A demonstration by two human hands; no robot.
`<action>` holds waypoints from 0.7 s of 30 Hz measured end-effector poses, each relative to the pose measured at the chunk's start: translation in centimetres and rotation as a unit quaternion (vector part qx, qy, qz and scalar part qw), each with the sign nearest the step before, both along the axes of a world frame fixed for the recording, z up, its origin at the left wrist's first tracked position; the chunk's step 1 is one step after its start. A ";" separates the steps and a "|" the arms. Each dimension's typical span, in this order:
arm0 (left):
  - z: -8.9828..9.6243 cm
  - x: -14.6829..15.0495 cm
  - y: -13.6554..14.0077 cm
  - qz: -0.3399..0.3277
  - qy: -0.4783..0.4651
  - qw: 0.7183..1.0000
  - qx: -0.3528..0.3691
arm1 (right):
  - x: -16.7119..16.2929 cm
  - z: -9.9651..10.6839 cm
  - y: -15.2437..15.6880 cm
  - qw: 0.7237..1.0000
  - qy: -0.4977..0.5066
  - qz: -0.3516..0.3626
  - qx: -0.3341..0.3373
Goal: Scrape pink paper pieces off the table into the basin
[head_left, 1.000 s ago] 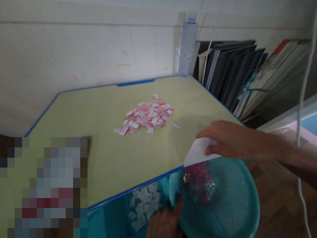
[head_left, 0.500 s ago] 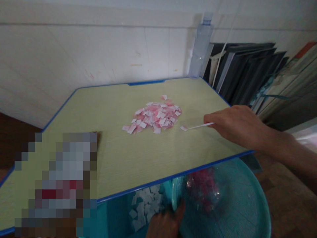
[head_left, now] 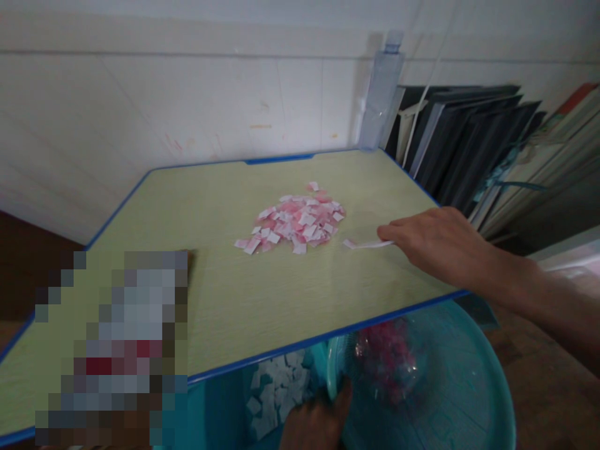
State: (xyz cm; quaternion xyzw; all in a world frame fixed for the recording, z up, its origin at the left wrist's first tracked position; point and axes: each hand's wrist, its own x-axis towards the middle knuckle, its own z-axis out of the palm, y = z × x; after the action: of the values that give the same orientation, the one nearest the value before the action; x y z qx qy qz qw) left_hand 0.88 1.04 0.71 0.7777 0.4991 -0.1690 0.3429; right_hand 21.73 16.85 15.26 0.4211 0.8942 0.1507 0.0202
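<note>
My right hand [head_left: 426, 244] is closed on a thin white stick [head_left: 372, 244], held low over a yellow-green tabletop [head_left: 225, 312] with blue edges. Its far tip meets a small pinkish-white paper square [head_left: 348, 244]; whether the two are joined I cannot tell. Left of this square lies a loose heap of pink and white paper squares [head_left: 300, 219]. Below the table's near edge, my dark, blurred left hand [head_left: 316, 419] straddles the rim of a round teal basin [head_left: 504, 387], thumb on the inner side and fingers curled. Inside the basin sits a clear plastic container with pinkish-red contents [head_left: 387, 356].
A teal bin [head_left: 218, 406] holding white paper pieces [head_left: 276, 387] stands beside the basin, partly under the table. A clear bottle [head_left: 380, 94] rises at the back right corner. Dark panels [head_left: 469, 131] lean against the white wall. The left side is pixelated.
My right hand and the white stick have shifted slightly left and down. The stick now lies flatter, its tip still at the paper square. My left hand stays at the basin rim.
</note>
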 end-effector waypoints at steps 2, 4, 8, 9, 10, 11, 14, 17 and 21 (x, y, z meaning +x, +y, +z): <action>0.1 0.0 0.1 0.000 0.000 1.000 -0.006 | 0.3 0.3 -0.1 1.000 -0.001 0.016 -0.018; 0.2 0.1 0.2 -0.004 0.003 1.000 -0.012 | 0.7 0.7 -0.2 0.999 -0.010 0.035 -0.035; 0.5 0.2 0.5 -0.011 0.014 1.000 -0.024 | 1.7 1.0 -0.4 0.997 -0.003 0.055 -0.052; 0.6 0.2 0.5 -0.011 0.016 0.999 -0.027 | 1.9 0.9 -0.5 0.996 0.003 0.060 -0.061; 0.6 0.2 0.5 -0.011 0.017 0.999 -0.031 | 2.1 0.8 -0.5 0.995 0.008 0.067 -0.071; 0.6 0.2 0.5 -0.010 0.017 0.999 -0.034 | 2.3 0.7 -0.7 0.993 0.013 0.076 -0.084; 0.5 0.1 0.5 -0.007 0.017 0.999 -0.039 | 2.7 0.2 -0.9 0.989 0.023 0.095 -0.111; 0.3 0.0 0.5 -0.006 0.016 0.999 -0.035 | 2.9 0.1 -1.2 0.987 0.035 0.096 -0.127; 0.1 0.0 0.3 -0.009 0.015 1.000 -0.021 | 2.7 0.5 -1.9 0.979 0.053 0.110 -0.165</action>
State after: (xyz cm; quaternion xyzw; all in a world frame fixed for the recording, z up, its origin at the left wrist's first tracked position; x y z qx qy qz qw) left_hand 0.92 1.36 0.83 0.7725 0.4933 -0.1943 0.3495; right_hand 24.48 14.99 15.76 0.3183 0.9474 -0.0197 0.0252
